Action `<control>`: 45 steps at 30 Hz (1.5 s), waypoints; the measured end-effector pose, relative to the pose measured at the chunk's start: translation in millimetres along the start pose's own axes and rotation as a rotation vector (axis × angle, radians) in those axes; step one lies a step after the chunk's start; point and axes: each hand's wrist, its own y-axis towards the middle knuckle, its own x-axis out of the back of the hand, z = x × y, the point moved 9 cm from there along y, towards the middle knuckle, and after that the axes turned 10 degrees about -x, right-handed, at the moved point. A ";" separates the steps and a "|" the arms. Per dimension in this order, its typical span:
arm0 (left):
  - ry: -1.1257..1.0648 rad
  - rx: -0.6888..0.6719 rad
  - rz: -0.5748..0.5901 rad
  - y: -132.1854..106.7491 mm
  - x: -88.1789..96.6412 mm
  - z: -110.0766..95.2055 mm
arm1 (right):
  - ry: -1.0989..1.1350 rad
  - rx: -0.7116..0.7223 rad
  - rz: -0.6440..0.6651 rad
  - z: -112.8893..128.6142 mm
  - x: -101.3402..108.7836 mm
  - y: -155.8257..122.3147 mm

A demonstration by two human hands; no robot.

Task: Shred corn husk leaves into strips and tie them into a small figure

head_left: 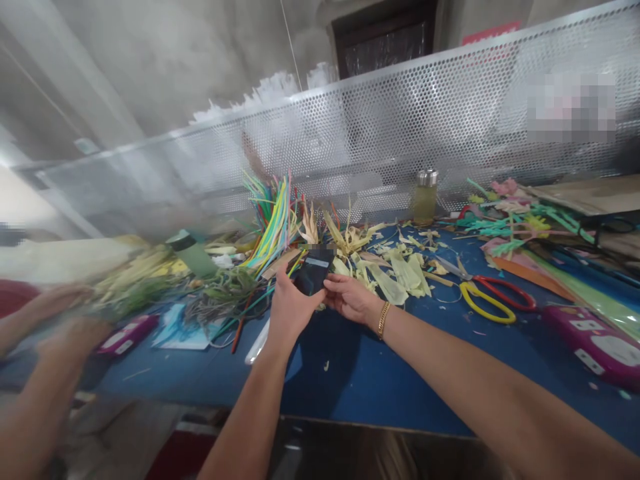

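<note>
Head view: shows a dark phone (314,275) straight ahead between the left hand (294,307) and the right hand (351,300), apparently raised above the blue worktop (325,393). Lies at the far side of both palms, toward the middle of the scene. Runs its long axis from near to far, with the far end leaning slightly right. Carries a pale band across the screen; text too small to read. Found the left hand clamped on the phone along its left edge, with thumb across the near end and fingers partly hidden behind. Found the right hand with fingers curled at the near right corner, touching or just beside the edge; cannot tell which. Judged nearer to the left hand and chiefly supported by it. Noted beyond the phone: pale husks (400,272) to the right and a bundle of coloured stems (275,223) to the left. Noted well to the right: scissors (471,279) with red and yellow handles, blades toward the far left, and a magenta case (593,340) on the near side. Noted at far left: a co-worker's hands (75,333), blurred, well apart from the phone
</note>
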 end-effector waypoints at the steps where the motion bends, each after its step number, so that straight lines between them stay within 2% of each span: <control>1: 0.025 -0.019 -0.010 -1.2 0.7 -2.6 | -0.007 0.000 0.007 -0.3 -0.8 -0.9; 9: 0.167 -0.154 -0.087 -5.4 1.9 -9.4 | -0.139 0.018 0.081 8.2 -9.3 -26.9; 13: 0.223 -0.151 -0.100 -6.7 4.4 -9.2 | -0.200 -0.012 0.001 10.3 3.4 -44.0; 19: 0.301 -0.098 -0.019 -7.5 -2.5 1.4 | -0.300 -0.039 -0.123 13.4 25.2 -63.8; 23: 0.369 -0.051 0.046 -4.6 -8.1 6.6 | -0.320 -0.042 -0.153 14.1 28.3 -70.4; 28: 0.459 0.026 0.060 -5.5 4.1 12.1 | -0.360 -0.045 -0.147 17.1 22.0 -76.4; 33: 0.494 0.085 0.072 -20.4 28.5 24.4 | -0.379 -0.056 -0.149 18.1 22.2 -78.2; 36: 0.520 0.138 0.071 -28.7 37.0 33.2 | -0.397 -0.061 -0.138 15.7 22.6 -76.1; 45: 0.587 0.148 0.075 -25.0 26.0 34.3 | -0.419 -0.053 -0.147 17.3 20.3 -78.7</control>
